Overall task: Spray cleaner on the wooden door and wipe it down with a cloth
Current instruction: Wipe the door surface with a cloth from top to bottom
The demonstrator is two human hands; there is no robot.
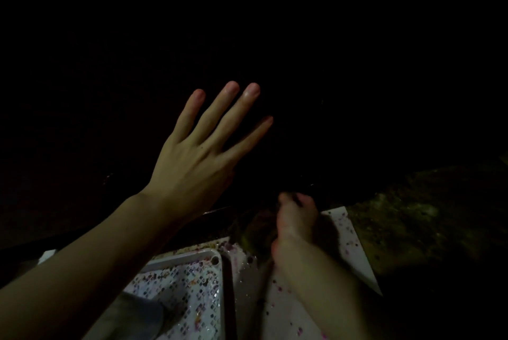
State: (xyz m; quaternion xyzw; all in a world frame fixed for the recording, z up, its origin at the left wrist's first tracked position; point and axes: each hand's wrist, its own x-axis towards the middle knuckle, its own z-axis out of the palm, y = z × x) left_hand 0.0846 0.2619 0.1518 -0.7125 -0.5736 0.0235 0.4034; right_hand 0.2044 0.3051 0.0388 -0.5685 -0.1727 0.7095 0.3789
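Mostly darkness fills the view. Reaching forward with fingers straight and spread, the left hand [192, 152] lies against a black surface that may be the door [302, 64], though too little light falls there to be sure. Lower and to its right, the right hand [295, 218] is blurred, fingers curled down around something dark; whether that is the cloth cannot be told. Under both forearms sits a white tray [198, 257] flecked with small coloured bits, beside a white sheet [354, 246].
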